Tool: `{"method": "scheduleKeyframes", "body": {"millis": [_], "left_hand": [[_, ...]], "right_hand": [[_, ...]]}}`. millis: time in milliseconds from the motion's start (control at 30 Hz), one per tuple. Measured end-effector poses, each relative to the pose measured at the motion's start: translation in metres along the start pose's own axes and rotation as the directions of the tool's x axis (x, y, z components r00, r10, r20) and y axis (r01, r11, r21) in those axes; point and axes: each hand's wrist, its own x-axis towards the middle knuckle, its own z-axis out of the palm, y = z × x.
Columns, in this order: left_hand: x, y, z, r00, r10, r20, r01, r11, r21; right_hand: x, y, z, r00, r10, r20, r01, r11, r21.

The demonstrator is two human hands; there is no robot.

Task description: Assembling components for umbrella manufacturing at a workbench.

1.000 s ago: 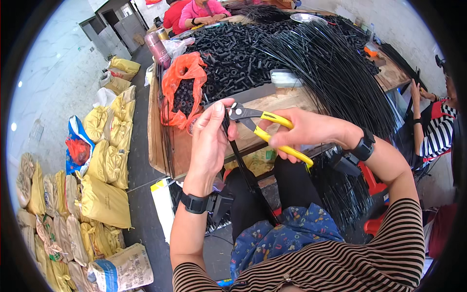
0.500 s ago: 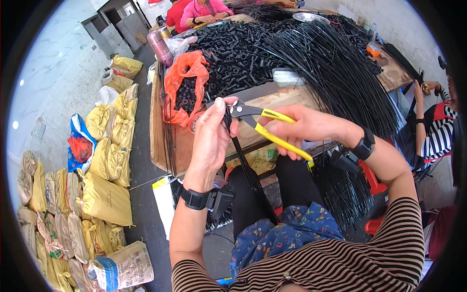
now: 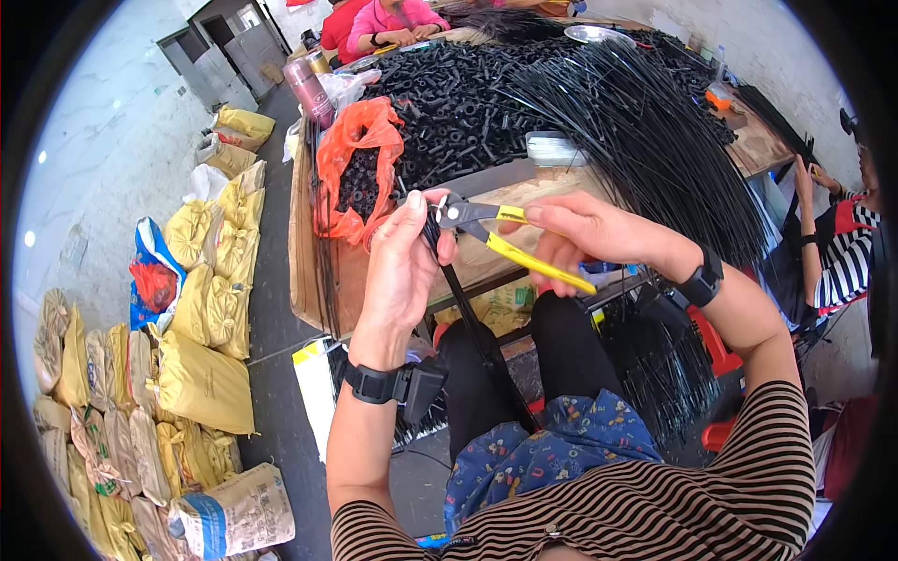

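My left hand (image 3: 400, 271) pinches a bundle of thin black strands (image 3: 468, 318) that hangs down toward my lap. My right hand (image 3: 585, 232) grips yellow-handled pliers (image 3: 505, 236), whose metal jaws meet the top of the bundle right beside my left thumb. Both hands are held just above the near edge of a wooden table (image 3: 309, 271). Each wrist carries a black band.
The table holds a heap of small black tubes (image 3: 468, 103), a fan of long black strands (image 3: 645, 140), an orange bag (image 3: 360, 159) and a pink bottle (image 3: 308, 89). Yellow sacks (image 3: 201, 374) line the floor on the left. Other people sit at the far end and on the right.
Both hands have stayed almost in place. The pliers' jaws have closed in on the top of the bundle beside my left thumb.
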Motion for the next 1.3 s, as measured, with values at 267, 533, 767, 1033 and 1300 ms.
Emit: {"method": "scheduleKeyframes", "body": {"millis": [267,533,767,1033,1300], "left_hand": [[-0.001,-0.002,0.002,0.999,0.042,-0.031,-0.04,0.998,0.057],[-0.003,-0.002,0.003,0.997,0.071,-0.008,-0.068,0.981,0.181],[-0.006,-0.002,0.01,0.996,0.084,0.01,-0.084,0.982,0.17],[-0.006,-0.004,0.012,0.996,0.076,0.056,-0.085,0.98,0.178],[-0.008,-0.005,0.013,0.995,0.091,0.031,-0.094,0.984,0.153]], "right_hand": [[0.009,0.013,0.0,0.783,-0.612,-0.112,0.288,0.515,-0.807],[0.006,0.004,0.0,0.982,-0.164,-0.091,0.118,0.918,-0.379],[0.007,-0.015,-0.008,0.927,0.237,0.291,-0.306,0.927,0.219],[0.007,-0.022,-0.023,0.909,0.143,0.392,-0.258,0.931,0.257],[0.0,-0.017,-0.003,0.911,0.233,0.341,-0.346,0.88,0.324]]}}
